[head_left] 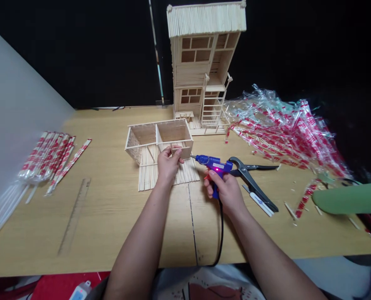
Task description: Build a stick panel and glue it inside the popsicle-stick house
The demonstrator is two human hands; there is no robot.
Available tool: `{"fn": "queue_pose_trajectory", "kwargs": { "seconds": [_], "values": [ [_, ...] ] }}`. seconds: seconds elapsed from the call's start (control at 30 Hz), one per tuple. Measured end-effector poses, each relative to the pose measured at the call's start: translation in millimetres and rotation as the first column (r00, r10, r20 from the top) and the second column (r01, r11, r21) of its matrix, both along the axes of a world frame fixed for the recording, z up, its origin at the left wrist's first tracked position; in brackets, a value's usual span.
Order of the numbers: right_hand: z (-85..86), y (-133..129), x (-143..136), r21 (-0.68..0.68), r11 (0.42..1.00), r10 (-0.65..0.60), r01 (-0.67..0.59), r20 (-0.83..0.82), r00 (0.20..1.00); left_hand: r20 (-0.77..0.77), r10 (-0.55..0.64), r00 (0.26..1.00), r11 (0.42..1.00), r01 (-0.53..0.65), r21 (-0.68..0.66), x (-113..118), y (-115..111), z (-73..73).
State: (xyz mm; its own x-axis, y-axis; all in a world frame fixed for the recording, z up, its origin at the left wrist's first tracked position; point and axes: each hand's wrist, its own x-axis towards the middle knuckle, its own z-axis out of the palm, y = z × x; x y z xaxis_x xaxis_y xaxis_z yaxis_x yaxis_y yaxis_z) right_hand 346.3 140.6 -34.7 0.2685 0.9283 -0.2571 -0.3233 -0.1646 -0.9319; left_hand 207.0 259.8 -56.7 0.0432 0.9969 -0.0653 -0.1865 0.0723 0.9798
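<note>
My right hand (225,186) is wrapped round a blue glue gun (211,161) with a small red light showing. Its nozzle points left, close to the right corner of a two-compartment model made of thin wooden sticks (141,146). At the front of that model, my left hand (169,163) is closed with thumb and fingers on a short wooden stick (181,148); the fingers partly hide it. Beneath the left hand lies the model's slatted floor (148,175). A black cord hangs from the glue gun down over the table's edge.
Behind stands a taller stick house (190,75) with a ladder. Black cutting pliers (251,179) and a white-handled tool (261,204) lie right, near piled wrappers (294,129) and a green object (351,198). Leftward are wrapped chopsticks (44,158) and a clear ruler (74,216).
</note>
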Motion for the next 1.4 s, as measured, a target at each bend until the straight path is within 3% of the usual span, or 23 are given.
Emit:
{"fn": "queue_pose_trajectory", "kwargs": {
  "seconds": [0.13,0.27,0.47,0.57,0.8,1.0,1.1,1.4],
  "values": [
    [-4.4,1.1,-2.0,0.035,0.999,-0.039,0.032,0.191,0.981,-0.012,-0.002,1.0,1.0,0.002,0.0,-0.1,-0.8,0.8],
    [-10.1,-0.5,-2.2,0.092,0.994,-0.1,0.06,0.528,0.844,-0.027,-0.002,1.0,1.0,0.002,0.002,0.0,-2.3,3.1],
    [-10.3,-2.0,-1.2,0.169,0.982,-0.179,0.083,0.704,0.687,-0.014,-0.015,1.0,1.0,0.015,0.012,-0.7,-3.5,3.8],
    [-9.4,-1.5,-1.8,0.213,0.976,-0.196,0.051,0.745,0.638,0.0,-0.03,1.0,0.999,0.03,0.014,-0.7,-3.4,3.7],
    [-9.2,-3.2,-4.4,0.167,0.986,-0.14,0.018,0.76,0.635,0.017,-0.048,0.999,0.999,0.048,0.019,-0.4,-3.9,3.4],
    [-6.7,-2.0,0.5,0.141,0.988,-0.137,0.064,0.604,0.785,0.017,-0.049,0.999,0.998,0.048,0.029,-1.2,-4.9,3.3],
    [-5.7,-1.2,2.7,0.143,0.988,-0.135,0.062,0.579,0.804,0.014,-0.053,0.998,0.998,0.053,0.034,-2.0,-4.5,2.4],
    [3.2,-0.1,-6.1,0.175,0.985,-0.15,0.006,0.828,0.541,0.011,-0.053,0.999,0.998,0.052,0.045,-2.3,-2.5,-0.3]
  ]
}}
